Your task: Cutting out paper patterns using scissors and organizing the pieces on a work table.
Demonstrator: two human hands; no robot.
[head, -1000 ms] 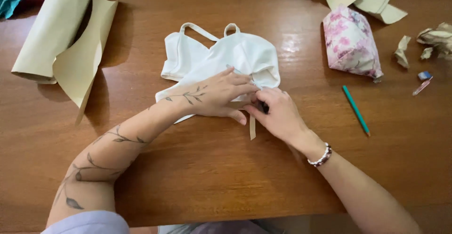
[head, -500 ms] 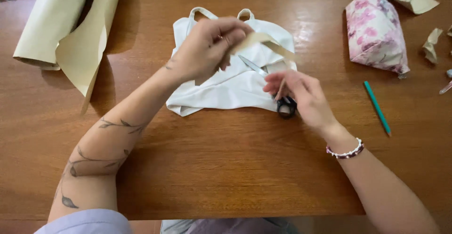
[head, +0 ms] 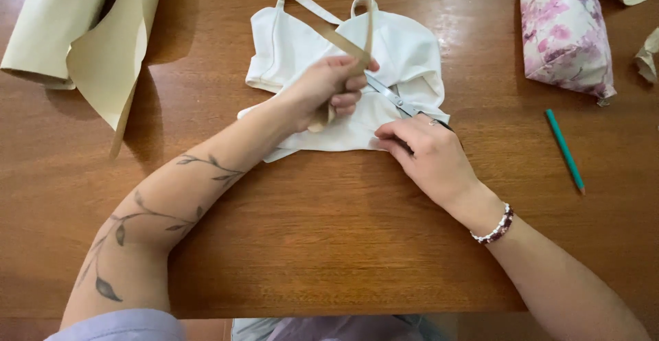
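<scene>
Head view: the left hand (head: 328,83) is clenched around a beige paper strip (head: 343,39), which loops upward out of the fist above a white garment (head: 405,52) lying flat on the wooden worktop (head: 329,245). The right hand (head: 429,155) grips a pair of scissors (head: 392,97), whose blades point toward the left fist and lie over the garment. A roll of beige paper (head: 75,39) sits at the far left. A floral pouch (head: 563,35) and a green pencil (head: 564,150) lie to the right, well apart from the hands.
</scene>
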